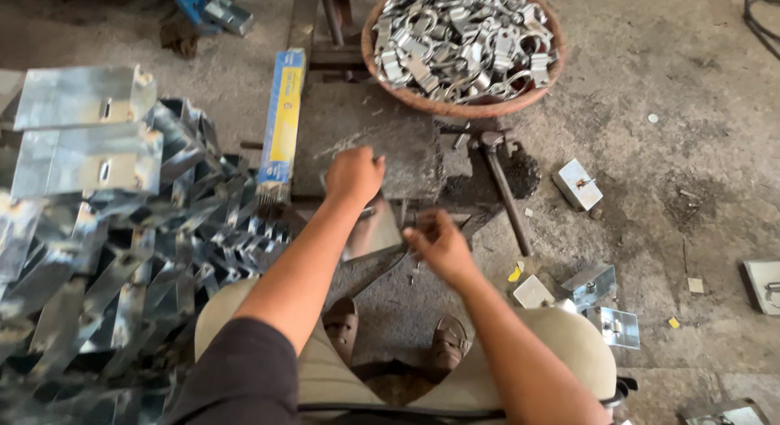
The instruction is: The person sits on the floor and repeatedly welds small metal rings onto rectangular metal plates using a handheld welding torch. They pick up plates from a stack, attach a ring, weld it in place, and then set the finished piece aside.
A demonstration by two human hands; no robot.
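My left hand rests closed on the upper edge of a bent galvanised metal bracket that leans against a dark steel block on the floor. My right hand is blurred just right of the bracket, fingers curled near its lower right edge; whether it grips anything I cannot tell. A hammer lies to the right of the block, head toward the bowl.
A round bowl full of several shiny metal clamps stands behind the block. A big heap of metal brackets fills the left. A blue and yellow box lies beside the block. Small metal pieces are scattered on the concrete at right.
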